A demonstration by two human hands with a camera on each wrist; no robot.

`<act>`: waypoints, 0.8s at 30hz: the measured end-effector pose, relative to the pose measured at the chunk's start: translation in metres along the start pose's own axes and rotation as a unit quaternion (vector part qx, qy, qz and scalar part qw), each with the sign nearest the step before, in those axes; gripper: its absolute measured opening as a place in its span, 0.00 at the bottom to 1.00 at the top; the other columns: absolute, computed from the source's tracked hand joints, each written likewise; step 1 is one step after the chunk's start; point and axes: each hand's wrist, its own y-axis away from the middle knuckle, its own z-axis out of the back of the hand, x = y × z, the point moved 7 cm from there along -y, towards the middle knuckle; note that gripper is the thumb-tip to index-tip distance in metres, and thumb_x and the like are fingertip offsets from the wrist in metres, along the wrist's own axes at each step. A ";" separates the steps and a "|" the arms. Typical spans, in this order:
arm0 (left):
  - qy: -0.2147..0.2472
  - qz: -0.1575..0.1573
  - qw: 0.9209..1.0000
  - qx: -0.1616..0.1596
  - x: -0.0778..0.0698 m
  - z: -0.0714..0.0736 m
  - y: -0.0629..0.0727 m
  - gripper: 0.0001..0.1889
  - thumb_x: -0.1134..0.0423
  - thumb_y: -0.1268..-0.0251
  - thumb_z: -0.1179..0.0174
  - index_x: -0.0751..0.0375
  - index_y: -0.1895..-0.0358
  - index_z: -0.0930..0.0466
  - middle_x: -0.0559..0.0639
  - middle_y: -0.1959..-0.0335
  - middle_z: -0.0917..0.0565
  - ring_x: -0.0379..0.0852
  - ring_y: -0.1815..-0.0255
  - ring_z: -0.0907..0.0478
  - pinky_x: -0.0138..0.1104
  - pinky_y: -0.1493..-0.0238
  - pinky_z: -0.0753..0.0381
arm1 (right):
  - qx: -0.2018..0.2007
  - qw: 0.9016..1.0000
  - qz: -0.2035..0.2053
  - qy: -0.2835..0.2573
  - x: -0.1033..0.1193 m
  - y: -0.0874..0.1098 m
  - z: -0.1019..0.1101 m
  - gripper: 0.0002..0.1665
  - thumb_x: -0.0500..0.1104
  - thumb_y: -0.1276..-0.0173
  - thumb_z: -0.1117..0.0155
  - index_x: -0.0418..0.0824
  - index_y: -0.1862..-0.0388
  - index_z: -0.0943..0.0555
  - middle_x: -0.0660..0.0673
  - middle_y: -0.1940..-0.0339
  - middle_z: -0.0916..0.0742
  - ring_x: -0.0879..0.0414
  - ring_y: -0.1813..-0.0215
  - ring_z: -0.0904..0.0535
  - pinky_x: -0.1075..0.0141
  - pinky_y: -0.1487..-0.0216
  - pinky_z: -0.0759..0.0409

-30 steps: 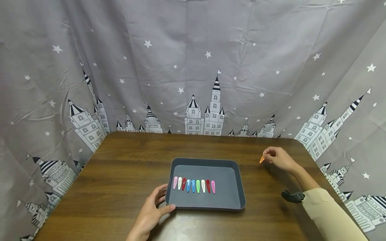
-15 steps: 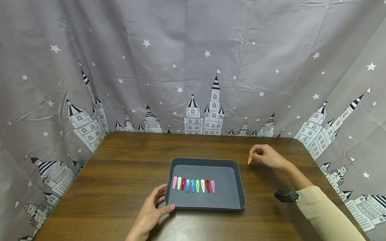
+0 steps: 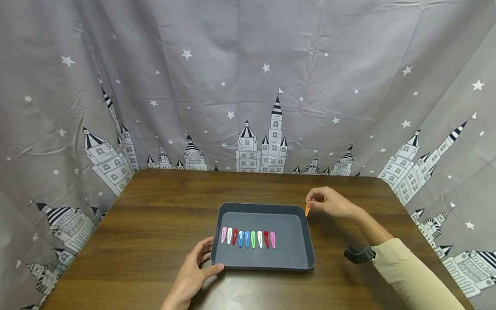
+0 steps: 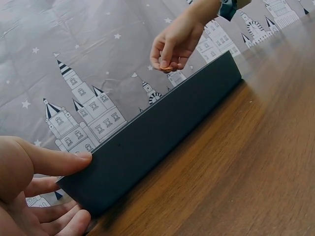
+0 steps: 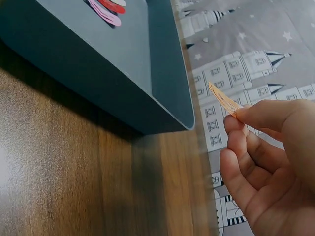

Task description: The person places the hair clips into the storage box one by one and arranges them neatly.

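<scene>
An orange snap hair clip (image 5: pixel 224 101) is pinched between the thumb and fingertips of my right hand (image 3: pixel 329 202), just by the far right corner of a dark grey tray (image 3: pixel 267 263). My left hand (image 3: pixel 193 269) grips the tray's near left corner, its thumb (image 4: pixel 74 163) on the rim and its fingers along the side. Inside the tray several snap hair clips lie in a row, from a pink clip (image 3: pixel 224 235) at the left, past a green clip (image 3: pixel 253 240), to another pink clip (image 3: pixel 273 240) at the right.
The tray stands on a brown wooden table (image 3: pixel 162 206). Behind the table hangs a grey curtain (image 3: pixel 217 86) printed with castles and stars. A black band (image 3: pixel 358 255) is worn at the right wrist, below a cream sleeve (image 3: pixel 410 271).
My right hand has moved left across the table with the orange hair clip, from well right of the tray to its far right corner. The left hand keeps its grip on the tray.
</scene>
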 end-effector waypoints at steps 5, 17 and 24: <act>-0.005 0.005 1.000 -0.001 0.000 0.001 0.000 0.41 0.73 0.45 0.25 0.64 0.26 0.33 0.65 0.34 0.24 0.62 0.35 0.27 0.54 0.38 0.29 | 0.018 1.000 0.019 0.013 0.004 -0.006 -0.008 0.03 0.34 0.26 0.35 0.40 0.61 0.16 0.41 0.70 0.14 0.57 0.70 0.24 0.67 0.68 0.28; 0.002 -0.001 1.000 -0.002 0.003 0.000 -0.001 0.41 0.73 0.45 0.25 0.64 0.26 0.32 0.64 0.34 0.23 0.61 0.35 0.26 0.53 0.38 0.29 | 0.076 0.996 0.026 0.035 0.016 -0.019 -0.037 0.05 0.35 0.25 0.35 0.43 0.62 0.16 0.42 0.69 0.12 0.55 0.67 0.21 0.65 0.65 0.24; 0.004 -0.003 1.000 0.001 0.002 0.001 0.000 0.41 0.73 0.45 0.25 0.64 0.26 0.32 0.64 0.34 0.23 0.61 0.35 0.27 0.52 0.39 0.28 | 0.105 0.992 0.046 0.047 0.026 -0.030 -0.056 0.06 0.33 0.27 0.34 0.44 0.64 0.16 0.44 0.69 0.12 0.61 0.69 0.23 0.66 0.66 0.26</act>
